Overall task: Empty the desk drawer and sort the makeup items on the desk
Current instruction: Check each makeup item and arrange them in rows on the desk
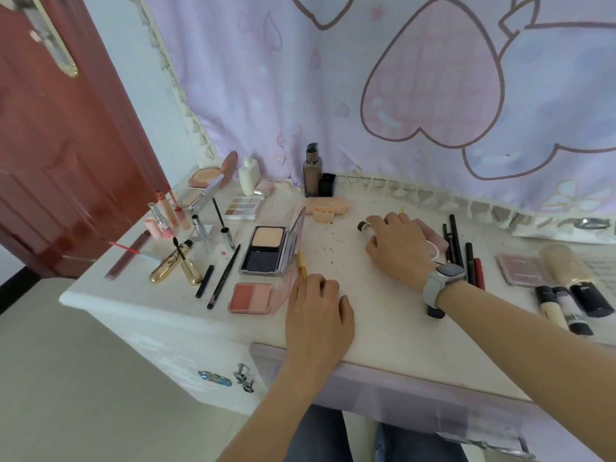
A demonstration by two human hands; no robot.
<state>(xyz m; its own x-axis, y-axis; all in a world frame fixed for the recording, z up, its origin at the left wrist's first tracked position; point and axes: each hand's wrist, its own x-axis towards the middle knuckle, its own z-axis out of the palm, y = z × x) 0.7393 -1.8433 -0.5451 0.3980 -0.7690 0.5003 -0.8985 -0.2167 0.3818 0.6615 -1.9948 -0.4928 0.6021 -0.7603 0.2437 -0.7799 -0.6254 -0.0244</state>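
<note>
Makeup items are lying spread over the white bench (pixel 383 311) in the head view, in loose groups. At the left, a gold mascara tube (pixel 171 263) is lying with its long axis running from near-left to far-right, its wand out beside it, and a thin black pencil (pixel 224 276) is pointing away toward the far right. An open powder compact (pixel 268 250) is sitting near the middle with its lid raised on the right side, and a blush palette (pixel 251 297) is lying flat just in front of it. To the right, several dark pencils (pixel 461 250) are lying side by side, pointing away from the person, and three small tubes (pixel 571 303) are lying near the right edge with their caps toward the front.

The left hand (pixel 318 315) is resting on the bench with fingers curled; a yellow stick (pixel 301 263) is poking out beyond the knuckles, but whether the fingers are pinching it is hard to make out. The right hand (pixel 401 243), with a watch (pixel 443 281) on its wrist, is gripping a small tube (pixel 366 226) whose dark cap is pointing left; most of the tube is hidden under the fingers. A pink item behind that hand is mostly covered. The drawer front (pixel 383 388) below the bench edge is blurred.
</note>
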